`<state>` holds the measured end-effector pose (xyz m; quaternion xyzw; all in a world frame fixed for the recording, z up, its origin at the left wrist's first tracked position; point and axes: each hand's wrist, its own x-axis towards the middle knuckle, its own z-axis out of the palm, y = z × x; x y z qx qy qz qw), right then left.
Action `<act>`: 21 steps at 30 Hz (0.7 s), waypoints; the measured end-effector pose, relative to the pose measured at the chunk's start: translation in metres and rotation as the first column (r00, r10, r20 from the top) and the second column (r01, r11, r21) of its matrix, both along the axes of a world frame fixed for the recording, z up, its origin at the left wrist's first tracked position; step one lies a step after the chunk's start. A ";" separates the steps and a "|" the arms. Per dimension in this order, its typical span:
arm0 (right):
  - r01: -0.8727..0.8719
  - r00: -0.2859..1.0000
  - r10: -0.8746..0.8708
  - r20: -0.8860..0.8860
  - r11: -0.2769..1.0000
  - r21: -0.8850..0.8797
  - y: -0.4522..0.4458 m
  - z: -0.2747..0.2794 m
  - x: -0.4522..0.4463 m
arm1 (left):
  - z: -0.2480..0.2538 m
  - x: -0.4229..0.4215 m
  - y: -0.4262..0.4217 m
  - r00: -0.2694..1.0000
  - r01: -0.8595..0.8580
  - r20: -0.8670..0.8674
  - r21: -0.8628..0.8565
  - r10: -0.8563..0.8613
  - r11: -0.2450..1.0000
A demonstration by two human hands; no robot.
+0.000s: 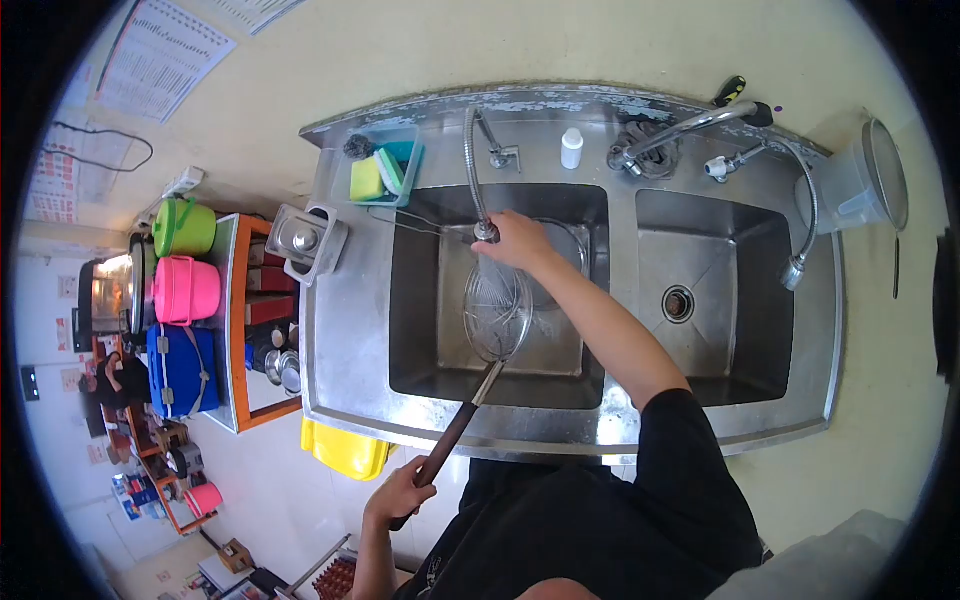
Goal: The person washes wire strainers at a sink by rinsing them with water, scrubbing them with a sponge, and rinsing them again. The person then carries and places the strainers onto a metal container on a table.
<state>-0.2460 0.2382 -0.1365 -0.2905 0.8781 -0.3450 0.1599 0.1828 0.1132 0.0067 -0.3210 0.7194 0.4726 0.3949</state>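
Note:
My left hand (pixel 400 495) is wrapped round the dark handle of a long-handled wire strainer (pixel 498 318). The strainer's round head hangs inside the left basin (pixel 412 340) of a steel sink. At that basin's far side, my right hand (pixel 520 242) grips the spray head (pixel 486 232) of a flexible faucet. Water streams from it onto the strainer's mesh. Behind the strainer and my right forearm lies a partly hidden round grey item (pixel 566 262) in the basin.
A teal tub (pixel 408 158) with sponges and a white bottle (pixel 571 148) stand on the back ledge. The right basin (pixel 765 300) has another faucet above it. Left are a steel container (pixel 305 240) and a shelf with a pink bucket (pixel 187 290).

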 end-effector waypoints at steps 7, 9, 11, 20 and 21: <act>-0.058 0.990 0.079 0.120 0.984 -0.171 -0.006 0.033 0.027 | -0.016 -0.002 0.009 0.973 0.158 -0.091 -0.415 -0.213 0.896; -0.060 0.981 0.104 0.162 0.965 -0.257 -0.009 0.041 0.030 | -0.020 -0.012 0.006 0.960 0.153 -0.145 -0.438 -0.238 0.886; -0.047 0.959 0.141 0.246 0.935 -0.351 -0.012 0.051 0.037 | -0.028 -0.026 -0.004 0.944 0.209 -0.135 -0.459 -0.301 0.863; 0.006 0.884 0.209 0.417 0.890 -0.457 -0.006 0.051 0.046 | -0.063 -0.127 -0.044 0.759 0.444 -0.238 -0.491 -0.606 0.749; 0.013 0.884 0.206 0.420 0.887 -0.462 -0.005 0.049 0.047 | -0.070 -0.138 -0.048 0.725 0.457 -0.278 -0.490 -0.630 0.742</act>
